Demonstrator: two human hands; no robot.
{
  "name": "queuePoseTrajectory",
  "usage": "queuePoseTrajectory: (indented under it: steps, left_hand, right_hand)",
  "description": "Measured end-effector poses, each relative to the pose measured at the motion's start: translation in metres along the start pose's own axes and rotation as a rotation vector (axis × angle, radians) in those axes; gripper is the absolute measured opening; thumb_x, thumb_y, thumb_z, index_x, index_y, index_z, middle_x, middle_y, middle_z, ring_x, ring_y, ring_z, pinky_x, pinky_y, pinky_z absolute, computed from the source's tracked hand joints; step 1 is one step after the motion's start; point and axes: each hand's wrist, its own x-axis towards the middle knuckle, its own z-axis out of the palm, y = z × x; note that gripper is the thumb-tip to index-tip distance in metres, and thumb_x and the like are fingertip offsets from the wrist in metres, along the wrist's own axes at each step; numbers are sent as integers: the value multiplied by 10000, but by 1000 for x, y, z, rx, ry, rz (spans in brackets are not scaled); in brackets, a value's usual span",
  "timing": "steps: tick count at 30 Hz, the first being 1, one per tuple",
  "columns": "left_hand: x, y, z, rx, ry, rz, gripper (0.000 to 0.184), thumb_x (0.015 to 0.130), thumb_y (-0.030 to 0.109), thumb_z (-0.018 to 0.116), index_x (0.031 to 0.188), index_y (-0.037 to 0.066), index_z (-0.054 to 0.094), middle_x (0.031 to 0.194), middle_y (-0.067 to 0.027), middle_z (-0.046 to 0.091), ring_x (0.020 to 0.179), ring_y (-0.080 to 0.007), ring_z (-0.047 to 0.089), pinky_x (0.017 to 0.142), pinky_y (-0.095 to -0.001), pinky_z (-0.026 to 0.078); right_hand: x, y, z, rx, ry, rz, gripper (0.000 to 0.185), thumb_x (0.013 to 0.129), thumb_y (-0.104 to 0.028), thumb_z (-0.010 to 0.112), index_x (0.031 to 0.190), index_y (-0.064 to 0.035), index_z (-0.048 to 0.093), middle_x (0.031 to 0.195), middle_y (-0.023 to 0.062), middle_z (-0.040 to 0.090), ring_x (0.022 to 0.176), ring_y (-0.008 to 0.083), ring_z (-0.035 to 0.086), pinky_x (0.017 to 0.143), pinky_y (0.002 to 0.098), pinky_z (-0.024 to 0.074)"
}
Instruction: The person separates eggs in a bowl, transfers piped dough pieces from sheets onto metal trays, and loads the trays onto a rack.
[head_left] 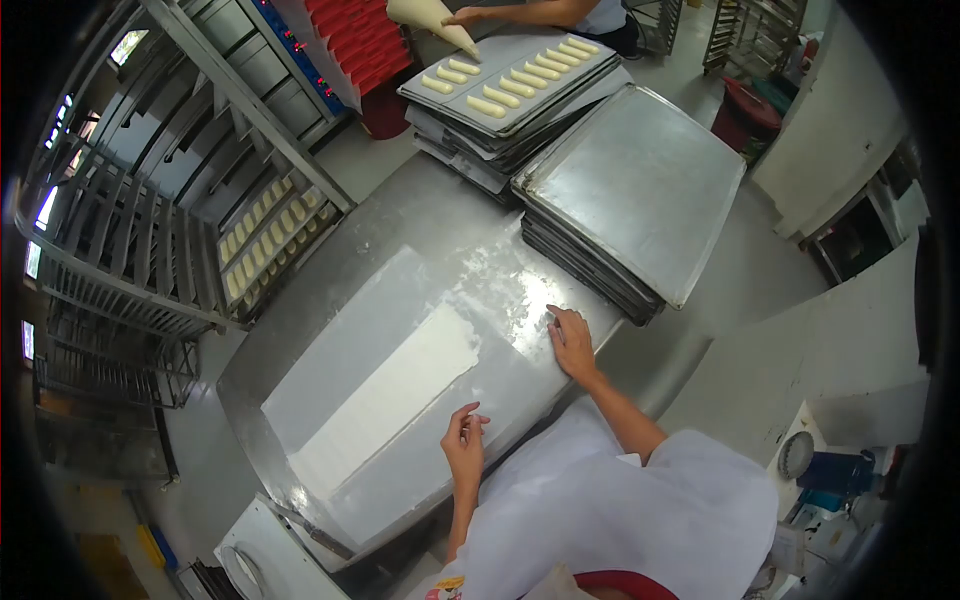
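Observation:
A long, flat strip of pale dough [390, 395] lies on a grey sheet [335, 350] spread over the steel table. Its upper right end is uneven. Above the table's near edge is my left hand [464, 445], to the right of the strip, with loosely bent fingers; I make out nothing held in it. My right hand [572, 345] is farther up along the same edge, over or on the steel beside a floury patch [505, 290]. Its fingers are apart and hold nothing.
A stack of metal trays [640, 180] stands at the table's far right. Behind it, another person's hand [465, 16] holds a piping bag [430, 20] over a tray of piped dough strips [520, 85]. A rack [140, 235] with filled trays stands left.

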Motion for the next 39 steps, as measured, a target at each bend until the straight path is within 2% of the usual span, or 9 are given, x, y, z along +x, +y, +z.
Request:
queuePoseTrajectory:
  steps: [4, 12, 21, 29, 39]
  left_hand:
    - [6, 11, 15, 54, -43, 19, 199, 885, 75, 518, 1056, 53, 618, 758, -24, 656, 609, -67, 503, 538, -213, 361]
    - [17, 12, 14, 227, -163, 62, 204, 886, 110, 525, 1057, 77, 632, 773, -20, 661, 579, -70, 484, 508, -224, 327]
    - [24, 15, 11, 222, -150, 102, 202, 877, 96, 533, 1050, 88, 638, 808, -32, 672, 553, -78, 434, 491, -242, 309]
    - [16, -2, -6, 272, -155, 95, 197, 879, 104, 533, 1044, 79, 636, 854, -65, 673, 615, -143, 514, 537, -272, 355]
    - [13, -3, -20, 273, -108, 61, 185, 884, 107, 530, 1030, 76, 640, 852, -56, 673, 614, -126, 502, 520, -270, 335]
  right_hand:
    - [-1, 7, 1, -55, -69, 16, 380, 838, -117, 541, 1214, -82, 500, 920, 108, 521, 887, 260, 493, 776, 383, 383]
    - [-1, 0, -3, -122, -69, 18, 426, 839, -150, 534, 1255, -81, 475, 927, 110, 509, 895, 266, 481, 780, 375, 374]
    - [-2, 1, 2, -181, -65, 22, 419, 833, -155, 540, 1240, -80, 475, 938, 117, 505, 899, 276, 480, 778, 386, 375]
    - [-2, -4, 3, -239, -68, -10, 415, 819, -146, 564, 1219, -73, 482, 934, 111, 497, 896, 267, 481, 764, 383, 385]
    - [-4, -2, 6, -282, -55, -20, 393, 809, -145, 566, 1190, -80, 495, 937, 105, 498, 904, 262, 481, 774, 381, 386]
